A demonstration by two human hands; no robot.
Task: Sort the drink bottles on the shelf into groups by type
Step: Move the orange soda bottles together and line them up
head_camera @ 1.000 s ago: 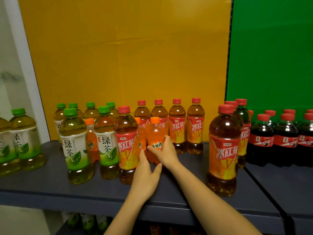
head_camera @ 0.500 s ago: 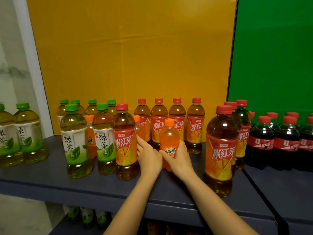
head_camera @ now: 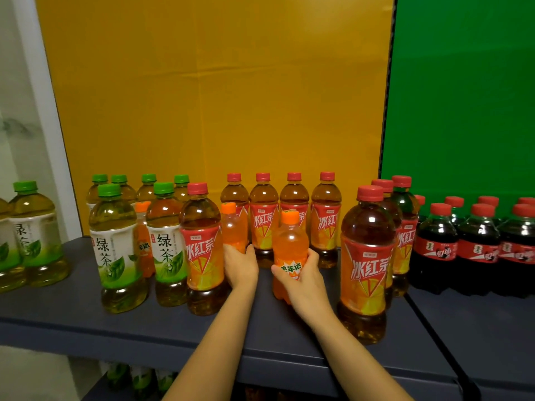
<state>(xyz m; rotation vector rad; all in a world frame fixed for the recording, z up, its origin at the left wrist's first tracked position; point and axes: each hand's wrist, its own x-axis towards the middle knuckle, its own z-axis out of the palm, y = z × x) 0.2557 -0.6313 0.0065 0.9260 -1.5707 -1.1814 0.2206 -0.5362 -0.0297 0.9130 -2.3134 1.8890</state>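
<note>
Setting: a dark grey shelf (head_camera: 72, 319) with a yellow backing panel (head_camera: 217, 96) behind most of it and a green panel (head_camera: 463, 96) on the right.
Right hand: the right hand (head_camera: 304, 277) is wrapped around the lower body of a small orange soda bottle (head_camera: 290, 247), near the front middle of the shelf.
Left hand: the left hand (head_camera: 241, 266) is closed on the base of a second orange soda bottle (head_camera: 233, 230), just right of a front iced tea bottle (head_camera: 202, 250).
Third soda: another orange-capped bottle (head_camera: 143, 241) stands wedged between 2 green tea bottles (head_camera: 115, 247) on the left.
Handling: the sodas look full, stiff plastic, smooth and fairly light; I judge the labelled waist the surest hold, since the shoulders taper.
Green tea labels: white and green, reading 绿茶.
Iced tea labels: red-orange, reading 冰红茶; 4 stand in the far row (head_camera: 279, 215), a large 1 near right (head_camera: 366, 261).
Soda label: partly covered, 美年达 readable.
Cola: dark red-capped bottles (head_camera: 477, 244) far right, their labels too blurred to read.
</note>
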